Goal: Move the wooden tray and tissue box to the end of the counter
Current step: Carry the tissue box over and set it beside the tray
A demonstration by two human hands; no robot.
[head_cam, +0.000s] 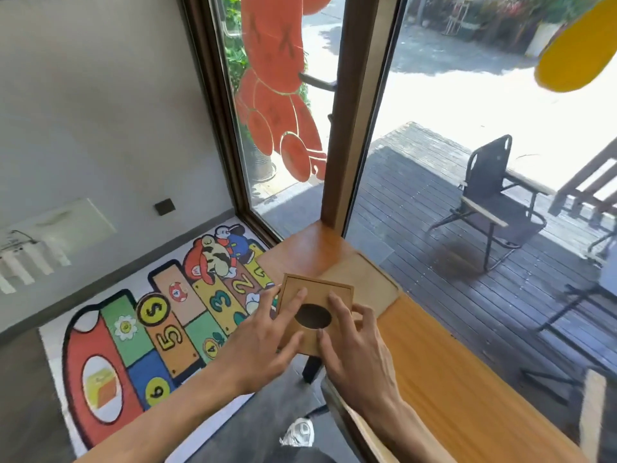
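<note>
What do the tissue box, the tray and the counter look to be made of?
Tissue box: pale wood or bamboo, matte, with a faint grain and a routed border around a dark oval opening. Wooden tray: similar light wood, thin raised rim, dull finish. Counter: warmer orange wood, streaky grain, slight sheen, possibly veneer or laminate.

Colourful floor rug (140, 349) printed with hopscotch-style numerals, yellow "5" on an orange panel, teal "3" on a yellow panel, "2" further up, "6" and "4" in yellow circles, "$" on a yellow coin
</note>
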